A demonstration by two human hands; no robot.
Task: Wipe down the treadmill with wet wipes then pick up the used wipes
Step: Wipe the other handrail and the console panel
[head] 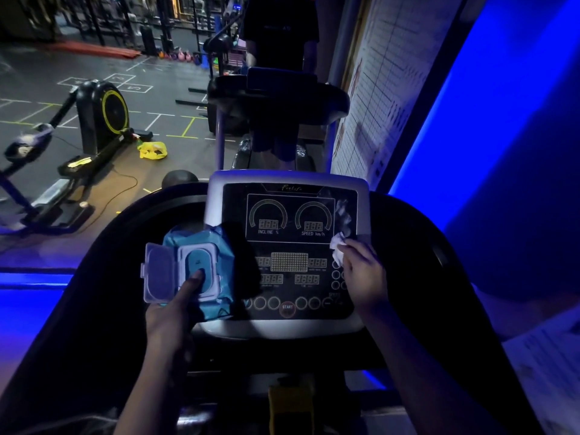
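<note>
The treadmill console [288, 215] fills the middle of the view, its black panel showing INCLINE and SPEED dials and a red START button. My left hand [175, 312] grips a blue pack of wet wipes [201, 265] over the console's left side. The pack's clear lid is flipped open to the left and my thumb lies across the opening. My right hand [362, 271] holds a crumpled white wipe [337, 246] against the panel's right edge. Wet smears show on the panel above the wipe.
Dark curved handrails [439, 246] wrap round the console on both sides. A second treadmill [276, 95] stands straight ahead with a person on it. A rowing machine [94, 120] and a yellow bag [153, 150] are on the floor at left. A blue-lit wall runs along the right.
</note>
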